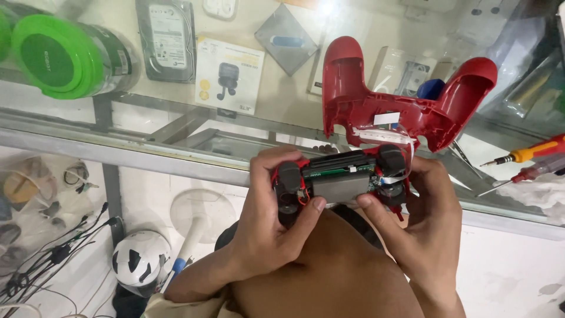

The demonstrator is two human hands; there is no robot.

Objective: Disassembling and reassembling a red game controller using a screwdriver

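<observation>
My left hand [268, 218] and my right hand [421, 221] both grip an opened red game controller [341, 176] just in front of a glass counter edge. Its inside faces me: a grey battery pack, a green circuit board, two black stick modules and thin red wires. My left thumb presses the battery's lower left corner, my right thumb its lower right. The controller's red back shell [406, 100] lies hollow side up on the glass just beyond, joined to the held half by a white ribbon cable.
Two screwdrivers [524, 162] with red and orange handles lie at the right on the glass counter [147, 156]. Under the glass sit a green-lidded tub [56, 56], a hard drive, small boxes. On the floor at left are cables and a white helmet [141, 258].
</observation>
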